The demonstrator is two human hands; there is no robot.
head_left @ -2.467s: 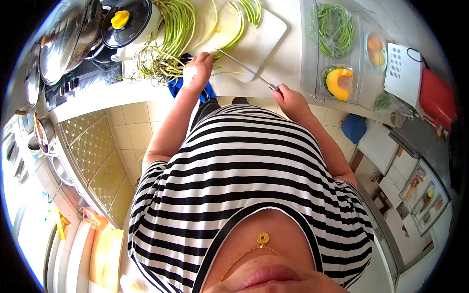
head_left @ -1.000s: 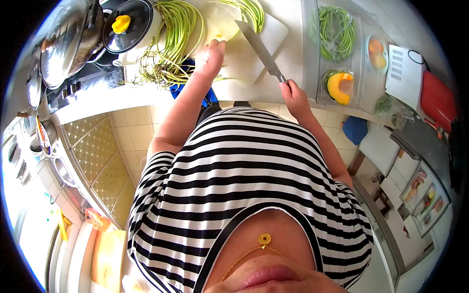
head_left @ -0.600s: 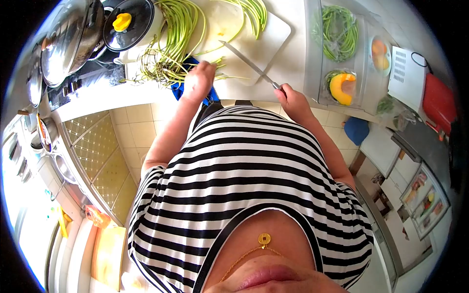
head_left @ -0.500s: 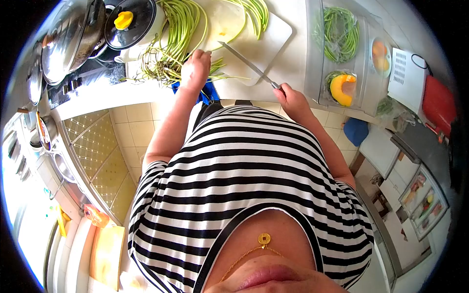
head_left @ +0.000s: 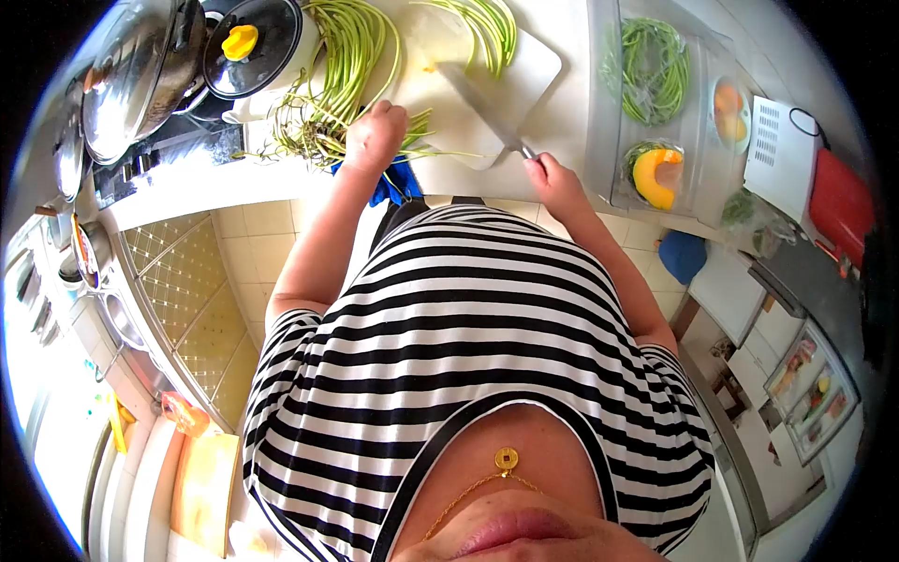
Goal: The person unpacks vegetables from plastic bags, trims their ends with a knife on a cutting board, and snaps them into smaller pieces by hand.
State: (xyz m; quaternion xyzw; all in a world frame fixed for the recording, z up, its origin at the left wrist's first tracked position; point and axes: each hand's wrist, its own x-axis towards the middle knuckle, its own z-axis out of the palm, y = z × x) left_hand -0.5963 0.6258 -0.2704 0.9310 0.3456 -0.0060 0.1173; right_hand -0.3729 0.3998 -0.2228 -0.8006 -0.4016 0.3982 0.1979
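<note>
While my right hand grips the knife slantwise over the board, my left hand curls nearest the green stems, its hold unclear

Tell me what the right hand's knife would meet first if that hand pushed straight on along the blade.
The right hand would send the knife across the cutting board, probably meeting the outer edge of the long green stems first; the blade's height above the board is unclear.
</note>
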